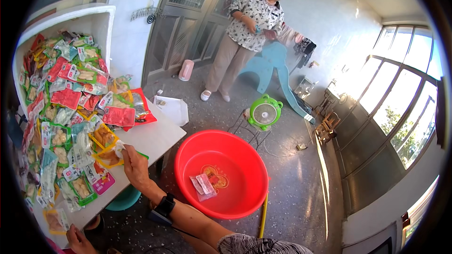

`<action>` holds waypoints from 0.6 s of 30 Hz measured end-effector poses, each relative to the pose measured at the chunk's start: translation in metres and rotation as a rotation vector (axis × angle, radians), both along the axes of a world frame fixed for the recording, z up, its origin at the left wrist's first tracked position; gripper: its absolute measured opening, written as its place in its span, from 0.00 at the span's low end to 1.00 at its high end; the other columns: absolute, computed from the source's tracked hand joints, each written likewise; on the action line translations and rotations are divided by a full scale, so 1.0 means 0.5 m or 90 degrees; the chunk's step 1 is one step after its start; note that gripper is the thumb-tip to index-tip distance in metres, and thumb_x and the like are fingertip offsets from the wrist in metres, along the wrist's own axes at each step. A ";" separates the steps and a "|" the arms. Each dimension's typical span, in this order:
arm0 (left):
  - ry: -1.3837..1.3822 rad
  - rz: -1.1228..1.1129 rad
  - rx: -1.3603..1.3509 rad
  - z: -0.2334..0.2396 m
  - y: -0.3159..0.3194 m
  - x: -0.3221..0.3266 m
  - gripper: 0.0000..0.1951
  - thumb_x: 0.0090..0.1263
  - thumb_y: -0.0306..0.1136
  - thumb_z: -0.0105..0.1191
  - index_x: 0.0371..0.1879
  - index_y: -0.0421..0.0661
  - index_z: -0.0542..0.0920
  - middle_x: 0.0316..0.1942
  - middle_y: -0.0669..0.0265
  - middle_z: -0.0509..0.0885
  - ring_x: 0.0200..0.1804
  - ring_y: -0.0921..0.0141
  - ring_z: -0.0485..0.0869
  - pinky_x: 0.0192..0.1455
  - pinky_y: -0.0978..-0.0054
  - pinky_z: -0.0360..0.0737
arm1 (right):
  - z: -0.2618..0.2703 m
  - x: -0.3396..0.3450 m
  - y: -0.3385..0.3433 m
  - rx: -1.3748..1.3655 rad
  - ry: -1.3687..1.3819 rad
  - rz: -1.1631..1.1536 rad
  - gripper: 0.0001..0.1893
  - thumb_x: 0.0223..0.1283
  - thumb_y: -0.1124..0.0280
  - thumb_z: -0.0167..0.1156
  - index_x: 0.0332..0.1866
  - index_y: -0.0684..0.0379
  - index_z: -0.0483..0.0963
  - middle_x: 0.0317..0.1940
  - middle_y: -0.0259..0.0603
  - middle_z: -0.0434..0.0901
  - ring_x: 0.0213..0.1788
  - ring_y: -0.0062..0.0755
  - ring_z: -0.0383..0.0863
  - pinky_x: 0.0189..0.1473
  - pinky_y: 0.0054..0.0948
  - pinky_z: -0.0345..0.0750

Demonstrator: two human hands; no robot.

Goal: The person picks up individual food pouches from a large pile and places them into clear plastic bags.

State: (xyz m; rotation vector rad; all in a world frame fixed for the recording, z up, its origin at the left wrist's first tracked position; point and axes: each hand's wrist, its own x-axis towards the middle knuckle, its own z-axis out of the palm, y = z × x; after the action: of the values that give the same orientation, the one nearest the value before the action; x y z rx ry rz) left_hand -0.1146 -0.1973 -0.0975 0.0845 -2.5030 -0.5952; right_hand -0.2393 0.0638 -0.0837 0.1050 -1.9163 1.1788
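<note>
My right hand pinches the corner of a yellow-edged snack packet at the edge of the pile. Brown food shows through its clear window. Lower down, the fingertips of my left hand meet the corner of another yellow-edged packet lying on the white table; whether they grip it is unclear. A heap of vacuum-packed snacks in red, green and yellow wrappers covers most of this table. Close to my right hand lie a magenta packet and a green-edged packet.
A red plastic tub on the floor holds a clear packet. Beyond it stands a green fan with a cord. A teal basin sits below the table edge. A person stands near a blue slide.
</note>
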 end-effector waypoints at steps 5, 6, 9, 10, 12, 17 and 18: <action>0.096 -0.018 0.038 -0.072 -0.042 -0.020 0.08 0.58 0.23 0.45 0.34 0.35 0.75 0.29 0.51 0.75 0.31 0.57 0.75 0.34 0.65 0.72 | 0.002 0.000 0.003 -0.043 -0.021 0.013 0.06 0.56 0.76 0.49 0.38 0.64 0.67 0.20 0.53 0.71 0.22 0.46 0.74 0.23 0.30 0.68; 0.162 -0.023 0.099 -0.081 -0.046 -0.026 0.07 0.56 0.17 0.44 0.34 0.33 0.73 0.26 0.52 0.73 0.27 0.59 0.73 0.28 0.67 0.69 | 0.001 0.000 0.003 -0.063 -0.037 0.012 0.05 0.57 0.76 0.49 0.38 0.64 0.67 0.20 0.53 0.71 0.22 0.45 0.74 0.23 0.30 0.68; 0.159 -0.030 0.092 -0.094 -0.057 -0.023 0.06 0.58 0.18 0.44 0.34 0.34 0.73 0.27 0.53 0.73 0.27 0.58 0.73 0.28 0.67 0.69 | -0.007 -0.006 0.005 -0.095 -0.033 0.035 0.06 0.57 0.75 0.48 0.38 0.64 0.66 0.19 0.52 0.71 0.20 0.39 0.74 0.23 0.28 0.68; 0.157 -0.033 0.096 -0.068 -0.041 -0.021 0.06 0.58 0.18 0.44 0.34 0.34 0.73 0.27 0.53 0.73 0.27 0.58 0.73 0.28 0.67 0.69 | -0.009 -0.006 0.008 -0.092 -0.035 0.031 0.06 0.57 0.75 0.48 0.38 0.64 0.66 0.19 0.52 0.71 0.20 0.39 0.74 0.23 0.28 0.68; -0.002 -0.059 -0.021 -0.009 -0.012 -0.008 0.09 0.58 0.29 0.48 0.33 0.37 0.78 0.30 0.52 0.79 0.33 0.56 0.78 0.38 0.65 0.75 | -0.010 -0.005 0.008 -0.146 -0.066 0.043 0.06 0.59 0.73 0.48 0.37 0.65 0.66 0.20 0.45 0.73 0.22 0.28 0.73 0.24 0.24 0.67; 0.035 -0.002 -0.047 -0.008 -0.003 -0.007 0.09 0.58 0.29 0.49 0.33 0.37 0.78 0.30 0.52 0.79 0.33 0.57 0.78 0.37 0.66 0.75 | -0.012 -0.007 0.007 -0.353 -0.124 0.236 0.07 0.59 0.71 0.49 0.36 0.63 0.68 0.26 0.32 0.75 0.26 0.15 0.70 0.29 0.17 0.67; 0.039 0.010 -0.047 -0.008 -0.002 -0.007 0.09 0.58 0.29 0.49 0.33 0.37 0.78 0.30 0.53 0.79 0.33 0.57 0.78 0.37 0.66 0.75 | -0.010 -0.006 0.004 -0.471 -0.149 0.341 0.07 0.59 0.70 0.50 0.36 0.63 0.68 0.28 0.29 0.75 0.27 0.13 0.70 0.30 0.16 0.67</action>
State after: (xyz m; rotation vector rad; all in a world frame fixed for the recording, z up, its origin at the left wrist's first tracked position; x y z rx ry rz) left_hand -0.1179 -0.1983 -0.1012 0.0569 -2.4603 -0.4902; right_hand -0.2421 0.0659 -0.0884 0.0821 -1.5561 2.2774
